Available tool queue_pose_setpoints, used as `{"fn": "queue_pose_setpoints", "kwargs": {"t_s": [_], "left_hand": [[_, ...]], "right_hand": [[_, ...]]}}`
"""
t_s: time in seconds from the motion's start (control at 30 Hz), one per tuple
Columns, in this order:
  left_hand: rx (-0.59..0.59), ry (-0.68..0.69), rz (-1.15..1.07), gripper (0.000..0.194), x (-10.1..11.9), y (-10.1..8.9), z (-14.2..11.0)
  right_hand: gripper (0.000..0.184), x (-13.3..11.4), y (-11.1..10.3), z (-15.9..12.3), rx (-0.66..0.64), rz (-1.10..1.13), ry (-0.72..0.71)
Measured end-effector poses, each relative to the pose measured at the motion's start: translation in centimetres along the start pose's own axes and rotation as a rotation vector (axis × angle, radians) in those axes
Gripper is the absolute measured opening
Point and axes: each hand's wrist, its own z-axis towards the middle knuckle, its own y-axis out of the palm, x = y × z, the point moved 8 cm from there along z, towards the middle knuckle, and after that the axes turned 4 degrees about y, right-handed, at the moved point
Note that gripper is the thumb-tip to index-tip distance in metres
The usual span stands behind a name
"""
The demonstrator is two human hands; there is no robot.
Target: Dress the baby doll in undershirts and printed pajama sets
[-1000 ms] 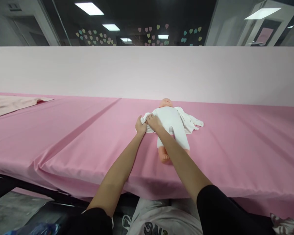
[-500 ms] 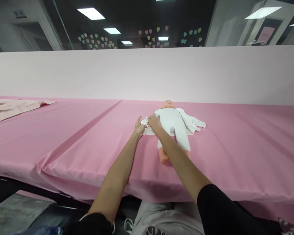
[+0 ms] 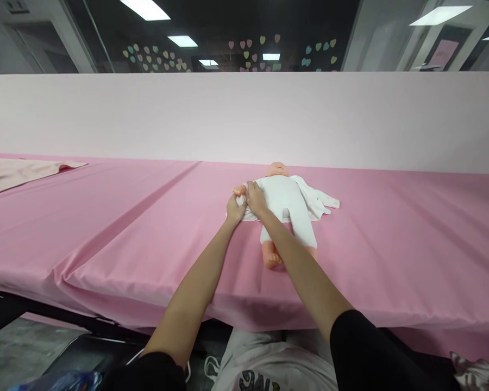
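A baby doll (image 3: 277, 169) in a white bodysuit (image 3: 283, 191) lies on its back, its feet toward me. Under it a white baby shirt (image 3: 318, 202) is spread, one sleeve stretched out to the right. At the doll's arm on the left, my left hand (image 3: 235, 210) is closed on the bunched white sleeve. The doll's small hand (image 3: 239, 190) pokes out above my left hand. Right beside it my right hand (image 3: 256, 199) is closed around the sleeved arm; its fingertips are partly hidden.
A pink cloth (image 3: 146, 233) covers the long table. At the far left lies a pale pink mat (image 3: 28, 169). A white partition (image 3: 228, 117) rises along the back edge. Below the table's front left is a black chair (image 3: 93, 355).
The doll's hand has come out into view through the sleeve. My left hand has moved slightly right, and its fingers have closed in on the bunched sleeve.
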Motion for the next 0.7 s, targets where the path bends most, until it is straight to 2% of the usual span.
{"fn": "queue_pose_setpoints", "kwargs": {"t_s": [0.07,0.13,0.23,0.33,0.4,0.47,0.53,0.6,0.7], "left_hand": [[-0.045,0.072,0.230,0.044,1.1,0.5,-0.5],[-0.078,0.084,0.375,0.045,1.7,0.9,-1.0],[-0.069,0.079,0.555,0.045,2.0,0.6,-1.3],[-0.018,0.113,0.695,0.041,2.5,-0.3,-1.3],[0.004,0.216,0.723,0.034,3.6,-0.3,-1.5],[0.001,0.333,0.657,0.026,5.0,0.4,-1.9],[-0.035,0.351,0.466,0.026,5.9,1.7,-2.5],[-0.086,0.218,0.199,0.026,5.8,3.2,-3.1],[-0.154,-0.089,-0.120,0.038,4.7,5.9,-4.2]], "right_hand": [[0.036,-0.1,-0.2,-0.2,0.007,-0.077,0.012],[0.037,0.1,-1.1,-0.6,0.063,-0.156,0.069],[0.044,1.3,-2.9,-1.1,0.160,-0.226,0.279],[0.055,2.6,-3.4,-0.8,0.073,-0.269,0.480],[0.058,3.6,-4.0,-0.1,0.013,-0.268,0.549],[0.052,4.9,-5.1,0.8,-0.002,-0.209,0.583],[0.043,6.9,-6.2,1.5,-0.026,-0.091,0.602],[0.039,9.3,-7.2,1.6,-0.054,0.007,0.620],[0.044,13.0,-8.0,0.9,-0.071,0.083,0.639]]}}
